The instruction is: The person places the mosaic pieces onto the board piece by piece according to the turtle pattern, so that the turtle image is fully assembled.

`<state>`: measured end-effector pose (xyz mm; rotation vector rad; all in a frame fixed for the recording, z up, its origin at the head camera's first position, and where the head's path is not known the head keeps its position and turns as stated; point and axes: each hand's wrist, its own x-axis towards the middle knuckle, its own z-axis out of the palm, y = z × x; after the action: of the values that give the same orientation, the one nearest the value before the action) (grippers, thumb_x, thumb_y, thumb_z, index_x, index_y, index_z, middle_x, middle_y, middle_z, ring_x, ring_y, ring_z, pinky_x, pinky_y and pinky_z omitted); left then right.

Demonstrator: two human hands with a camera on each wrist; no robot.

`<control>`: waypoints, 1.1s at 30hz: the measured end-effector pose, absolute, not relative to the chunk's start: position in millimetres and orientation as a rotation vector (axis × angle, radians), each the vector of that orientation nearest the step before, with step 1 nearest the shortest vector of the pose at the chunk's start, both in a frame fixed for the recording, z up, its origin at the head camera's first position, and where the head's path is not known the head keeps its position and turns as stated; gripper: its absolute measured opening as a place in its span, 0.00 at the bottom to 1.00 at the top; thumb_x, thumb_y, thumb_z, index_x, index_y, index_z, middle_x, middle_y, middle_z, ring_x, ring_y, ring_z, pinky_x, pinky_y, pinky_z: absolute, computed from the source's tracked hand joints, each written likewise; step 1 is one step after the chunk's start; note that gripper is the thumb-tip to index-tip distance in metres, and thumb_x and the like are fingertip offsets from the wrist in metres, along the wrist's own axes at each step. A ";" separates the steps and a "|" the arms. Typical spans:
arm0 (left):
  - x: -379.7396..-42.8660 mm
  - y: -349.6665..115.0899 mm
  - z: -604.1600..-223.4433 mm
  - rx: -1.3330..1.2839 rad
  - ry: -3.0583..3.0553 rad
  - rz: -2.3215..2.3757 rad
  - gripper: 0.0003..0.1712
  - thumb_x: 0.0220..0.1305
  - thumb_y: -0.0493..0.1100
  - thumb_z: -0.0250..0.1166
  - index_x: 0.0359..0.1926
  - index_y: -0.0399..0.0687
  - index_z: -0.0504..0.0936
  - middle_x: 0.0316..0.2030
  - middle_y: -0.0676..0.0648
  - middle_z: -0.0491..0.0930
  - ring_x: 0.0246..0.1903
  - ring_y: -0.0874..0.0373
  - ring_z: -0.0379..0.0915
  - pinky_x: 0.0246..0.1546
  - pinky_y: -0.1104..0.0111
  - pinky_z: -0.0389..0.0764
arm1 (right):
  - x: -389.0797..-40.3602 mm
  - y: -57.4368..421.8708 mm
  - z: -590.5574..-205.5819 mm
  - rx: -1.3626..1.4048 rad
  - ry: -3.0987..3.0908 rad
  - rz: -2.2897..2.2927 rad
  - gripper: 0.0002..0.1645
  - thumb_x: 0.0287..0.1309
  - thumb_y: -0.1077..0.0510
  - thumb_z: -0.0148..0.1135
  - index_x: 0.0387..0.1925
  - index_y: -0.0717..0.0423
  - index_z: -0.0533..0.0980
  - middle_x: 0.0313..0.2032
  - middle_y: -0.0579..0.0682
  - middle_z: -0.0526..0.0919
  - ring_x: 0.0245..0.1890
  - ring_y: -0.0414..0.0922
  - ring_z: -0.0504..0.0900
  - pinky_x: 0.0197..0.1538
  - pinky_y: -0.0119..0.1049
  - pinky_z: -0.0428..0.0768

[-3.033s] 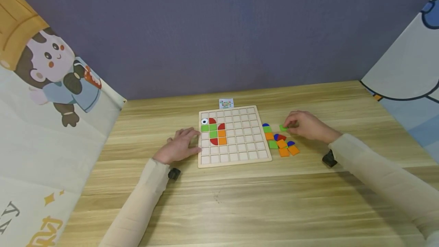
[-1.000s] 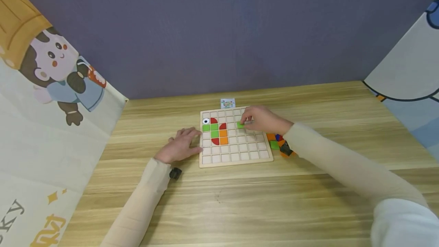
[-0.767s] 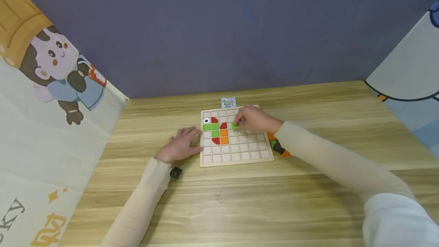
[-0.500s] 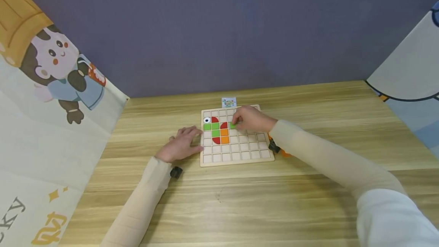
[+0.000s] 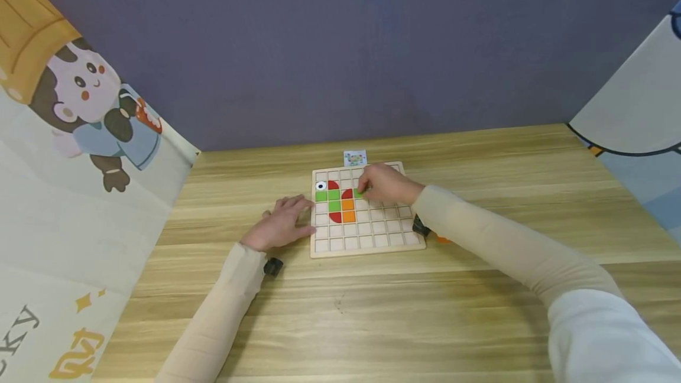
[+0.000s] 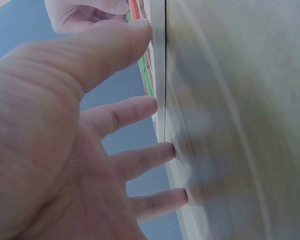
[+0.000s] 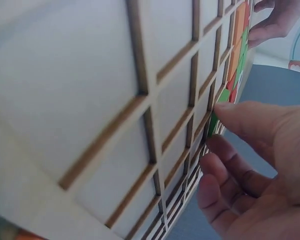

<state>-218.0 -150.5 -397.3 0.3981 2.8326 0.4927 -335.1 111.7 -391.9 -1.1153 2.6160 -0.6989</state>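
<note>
A wooden grid board (image 5: 382, 242) lies on the table. On its left half sit a round eye tile (image 5: 321, 186), red quarter-round tiles (image 5: 334, 217), green squares (image 5: 334, 205) and orange squares (image 5: 348, 216). My right hand (image 5: 389, 184) pinches a green tile (image 5: 359, 193) between thumb and forefinger, over the cell right of the upper red quarter-round. The right wrist view shows this green tile (image 7: 213, 123) at the thumb tip, partly hidden by the fingers. My left hand (image 5: 279, 226) rests spread at the board's left edge, its thumb (image 6: 135, 37) and forefinger touching the rim.
A small picture card (image 5: 354, 158) lies behind the board. Loose tiles to the board's right are mostly covered by the right forearm; one orange tile (image 5: 443, 240) peeks out. A dark partition (image 5: 372, 46) stands behind the table (image 5: 340, 324).
My right hand picked the green tile from the loose pieces at right, carried it left over the board and lowered it beside the red quarter-round. The left hand stayed at the board's edge.
</note>
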 end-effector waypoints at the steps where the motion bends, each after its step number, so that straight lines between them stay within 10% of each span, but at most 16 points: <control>1: -218.2 -150.1 -396.8 0.397 2.832 0.495 0.35 0.64 0.58 0.60 0.68 0.53 0.63 0.71 0.40 0.51 0.67 0.37 0.45 0.53 0.31 0.54 | -335.6 111.8 -391.6 -1.112 2.616 -0.694 0.07 0.53 0.65 0.67 0.35 0.55 0.84 0.35 0.45 0.80 0.36 0.42 0.77 0.42 0.38 0.77; 33: -227.8 -140.6 -393.6 0.363 2.847 0.535 0.35 0.64 0.58 0.59 0.68 0.54 0.62 0.71 0.39 0.50 0.67 0.35 0.43 0.53 0.31 0.53 | -336.4 240.0 -370.3 -1.119 2.653 -0.617 0.07 0.55 0.61 0.68 0.37 0.50 0.84 0.35 0.43 0.78 0.36 0.42 0.74 0.41 0.41 0.76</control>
<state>-227.8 -140.6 -393.6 0.3627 2.8468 0.5352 -336.4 240.0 -370.3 -1.1186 2.6532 -0.6172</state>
